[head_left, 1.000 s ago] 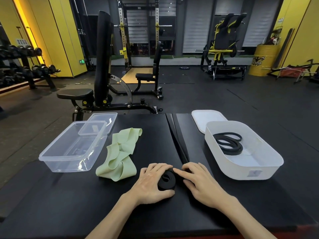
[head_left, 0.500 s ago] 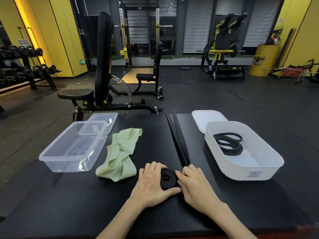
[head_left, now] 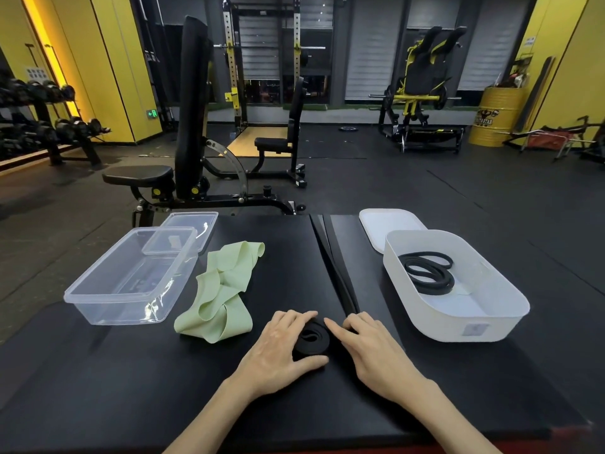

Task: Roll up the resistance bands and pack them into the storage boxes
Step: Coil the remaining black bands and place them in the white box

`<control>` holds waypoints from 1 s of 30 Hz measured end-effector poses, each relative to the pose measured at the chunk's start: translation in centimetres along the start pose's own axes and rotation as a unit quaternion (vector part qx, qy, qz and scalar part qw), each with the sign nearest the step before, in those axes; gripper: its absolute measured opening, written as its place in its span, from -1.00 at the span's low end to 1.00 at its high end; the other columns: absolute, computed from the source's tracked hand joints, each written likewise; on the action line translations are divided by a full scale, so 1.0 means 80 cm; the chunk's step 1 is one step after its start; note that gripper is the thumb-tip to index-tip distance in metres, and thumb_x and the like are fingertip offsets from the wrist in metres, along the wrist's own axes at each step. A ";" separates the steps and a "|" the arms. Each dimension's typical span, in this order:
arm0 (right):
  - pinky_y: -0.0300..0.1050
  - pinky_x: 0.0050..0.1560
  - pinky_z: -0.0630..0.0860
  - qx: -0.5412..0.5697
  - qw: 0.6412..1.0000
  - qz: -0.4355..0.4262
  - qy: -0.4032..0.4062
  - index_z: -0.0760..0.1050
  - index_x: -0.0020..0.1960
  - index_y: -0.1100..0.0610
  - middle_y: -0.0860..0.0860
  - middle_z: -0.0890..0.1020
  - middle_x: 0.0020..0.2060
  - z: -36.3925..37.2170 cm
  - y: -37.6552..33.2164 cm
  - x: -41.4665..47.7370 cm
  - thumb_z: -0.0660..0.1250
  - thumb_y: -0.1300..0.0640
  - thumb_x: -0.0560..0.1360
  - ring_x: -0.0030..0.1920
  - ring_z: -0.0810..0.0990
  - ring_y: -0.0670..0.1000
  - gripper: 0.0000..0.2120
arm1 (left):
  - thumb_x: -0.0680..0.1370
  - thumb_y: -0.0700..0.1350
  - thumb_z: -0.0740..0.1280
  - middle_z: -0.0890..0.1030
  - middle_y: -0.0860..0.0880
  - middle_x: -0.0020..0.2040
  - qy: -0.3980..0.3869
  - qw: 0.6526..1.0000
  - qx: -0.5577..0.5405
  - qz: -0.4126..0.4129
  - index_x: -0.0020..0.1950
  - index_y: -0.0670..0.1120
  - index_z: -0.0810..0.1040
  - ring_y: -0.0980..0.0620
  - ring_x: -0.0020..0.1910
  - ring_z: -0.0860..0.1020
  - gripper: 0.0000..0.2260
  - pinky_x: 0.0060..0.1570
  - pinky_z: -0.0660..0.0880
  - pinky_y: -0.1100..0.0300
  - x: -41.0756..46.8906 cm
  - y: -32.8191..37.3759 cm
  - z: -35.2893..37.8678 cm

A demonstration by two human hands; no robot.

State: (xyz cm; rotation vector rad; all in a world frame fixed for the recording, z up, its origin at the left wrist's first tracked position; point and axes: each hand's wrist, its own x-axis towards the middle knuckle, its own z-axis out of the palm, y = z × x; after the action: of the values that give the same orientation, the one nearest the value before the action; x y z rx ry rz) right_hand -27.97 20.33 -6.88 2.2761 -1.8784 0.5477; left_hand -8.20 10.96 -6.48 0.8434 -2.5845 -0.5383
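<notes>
Cupped around a half-rolled black resistance band [head_left: 311, 339], the person's left hand [head_left: 278, 350] curls its fingers over the far side of the coil and lays its thumb along the near side. The hold looks meant to stop the springy turns from unwinding. The right hand [head_left: 371, 350] lies just beside it, fingers nearly straight and gripping nothing. Its index fingertip touches the coil's right edge while the other fingers press on the band's unrolled length [head_left: 335, 270] where it feeds in, apparently to keep it flat and in line. That length runs away across the black tabletop [head_left: 163, 381] to its far edge, so much rolling remains. To the right stands a white storage box [head_left: 510, 299], its white lid [head_left: 389, 224] set down behind it and a loosely looped black band [head_left: 429, 273] already inside, which suggests where the coil is bound. To the left, a clear plastic box [head_left: 114, 311] sits open-topped with its clear lid [head_left: 196, 221] at its far end, and a crumpled pale green band [head_left: 219, 296] waits just beside it, unrolled. Both boxes stand uncovered near the bands, seemingly so each roll needs only a short reach.
</notes>
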 end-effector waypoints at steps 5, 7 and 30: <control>-0.18 -0.27 0.42 0.000 0.998 0.012 0.054 0.45 0.29 0.07 -0.08 0.46 -0.16 0.000 -0.003 -0.001 0.36 0.25 0.41 -0.15 0.39 -0.03 -0.54 | 0.38 0.47 0.18 0.41 0.24 0.23 0.049 0.998 0.032 -0.004 0.44 0.15 0.32 0.23 0.24 0.29 -0.29 0.32 0.27 0.24 0.002 0.003 0.007; -0.20 -0.28 0.37 -0.007 0.998 0.017 0.055 0.49 0.28 0.06 -0.08 0.46 -0.18 0.000 -0.002 0.000 0.37 0.27 0.37 -0.16 0.41 -0.02 -0.52 | 0.35 0.52 0.13 0.43 0.22 0.29 0.056 0.998 0.035 -0.001 0.46 0.14 0.34 0.23 0.27 0.29 -0.23 0.34 0.28 0.23 0.002 0.001 0.009; -0.14 -0.26 0.46 0.036 0.997 0.002 0.072 0.54 0.18 0.07 -0.10 0.48 -0.20 -0.008 0.015 0.000 0.30 0.15 0.48 -0.14 0.41 -0.06 -0.72 | 0.47 0.37 0.08 0.25 0.24 0.39 0.037 0.999 0.004 0.012 0.52 0.04 0.21 0.32 0.36 0.22 -0.30 0.36 0.26 0.34 -0.005 0.005 0.012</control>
State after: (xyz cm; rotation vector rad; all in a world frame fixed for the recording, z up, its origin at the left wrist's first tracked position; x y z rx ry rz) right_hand -29.29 20.26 -6.44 2.2120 -1.8225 0.7701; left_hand -8.50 11.73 -7.25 0.8182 -2.5268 -0.4811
